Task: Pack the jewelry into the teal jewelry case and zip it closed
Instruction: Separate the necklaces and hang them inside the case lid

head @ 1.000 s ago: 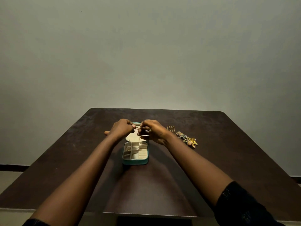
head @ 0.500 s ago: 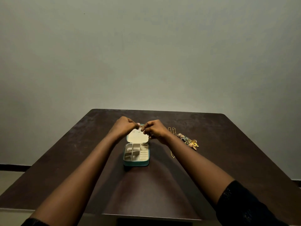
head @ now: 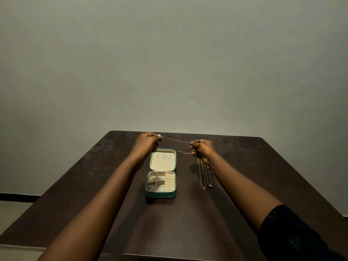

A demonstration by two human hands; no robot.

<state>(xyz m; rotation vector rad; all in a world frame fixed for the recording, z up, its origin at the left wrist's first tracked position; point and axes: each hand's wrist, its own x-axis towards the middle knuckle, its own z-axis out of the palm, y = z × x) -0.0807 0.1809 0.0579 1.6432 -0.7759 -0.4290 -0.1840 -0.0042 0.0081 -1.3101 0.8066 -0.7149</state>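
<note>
The teal jewelry case [head: 161, 194] lies open on the dark table, its cream lid [head: 163, 160] flat at the far side and its divided tray toward me. Above the lid, a thin chain necklace [head: 176, 141] is stretched between my hands. My left hand [head: 146, 143] pinches one end at the upper left. My right hand [head: 202, 148] pinches the other end to the right of the lid. Two more necklaces [head: 204, 175] lie in lines on the table under my right wrist, partly hidden by it.
The dark brown table [head: 188, 223] ends close behind my hands, against a plain grey wall [head: 169, 63]. My right forearm covers the table area to the right of the necklaces.
My hands have moved apart and the thin chain is now pulled taut between them over the open lid. The view has shifted, and my right arm now hides the colourful piece at right.
</note>
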